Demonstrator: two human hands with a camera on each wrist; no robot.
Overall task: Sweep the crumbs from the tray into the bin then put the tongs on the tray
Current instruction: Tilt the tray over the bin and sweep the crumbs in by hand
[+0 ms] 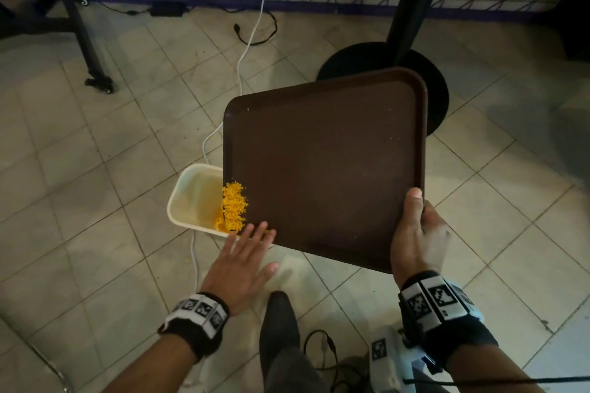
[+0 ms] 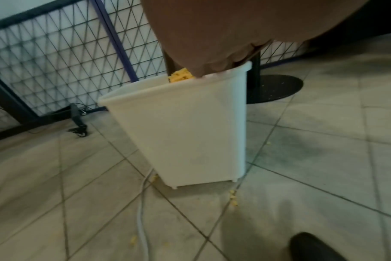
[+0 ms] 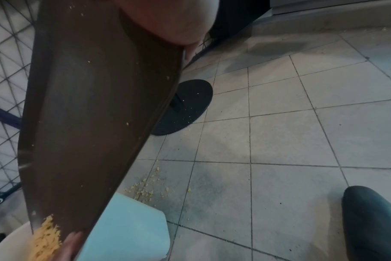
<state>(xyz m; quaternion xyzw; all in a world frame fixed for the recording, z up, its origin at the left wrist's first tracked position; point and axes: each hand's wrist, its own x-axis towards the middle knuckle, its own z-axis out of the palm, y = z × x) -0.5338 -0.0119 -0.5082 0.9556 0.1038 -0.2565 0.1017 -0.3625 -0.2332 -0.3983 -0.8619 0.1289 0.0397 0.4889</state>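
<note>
From the head view, the right hand (image 1: 418, 233) grips the near right corner of the brown tray (image 1: 325, 163), thumb on top of the rim, and holds it tilted over the white bin (image 1: 186, 198). The yellow crumbs (image 1: 233, 206) lie gathered at the low left edge, right above the bin's opening. The left hand (image 1: 242, 260) is flat, its fingers straight and spread, the fingertips touching the tray's near edge just beside the heap; it holds nothing. The tongs are not visible.

From the left wrist view, the fingers come down to the bin (image 2: 183, 127) rim, with crumbs (image 2: 181, 77) at the lip. Some crumbs already lie on the floor.

From the right wrist view, the tray (image 3: 96, 113) slopes steeply toward the bin (image 3: 132, 229); the blur makes it hard to tell whether crumbs (image 3: 46, 238) are falling inside.

To do the sweep well, I think the low edge should stay well inside the rim, and the flat fingers should push slowly along the edge.
</note>
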